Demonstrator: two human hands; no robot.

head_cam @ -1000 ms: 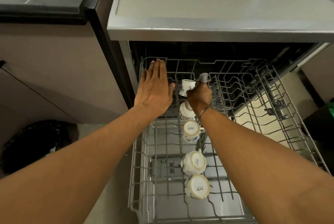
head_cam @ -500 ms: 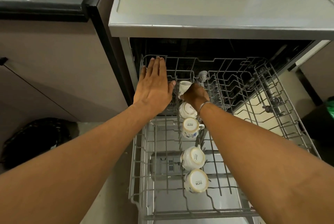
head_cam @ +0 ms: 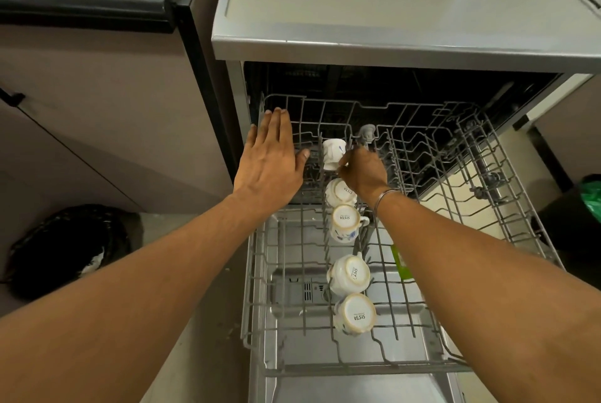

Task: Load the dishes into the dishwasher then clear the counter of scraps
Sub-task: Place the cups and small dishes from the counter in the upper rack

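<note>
The pulled-out wire rack is sitting under the steel counter's front edge, its right half lying open while a row of five cups is filling a lane left of centre. The left hand is lying flat and spread, holding nothing, on the rack's back-left corner; the right hand is pinching the farthest cup, tipped on its side. The four nearer cups are resting bottom-up, white with blue flowers, worn brownish rims and "SISTA" printed on their bases.
</note>
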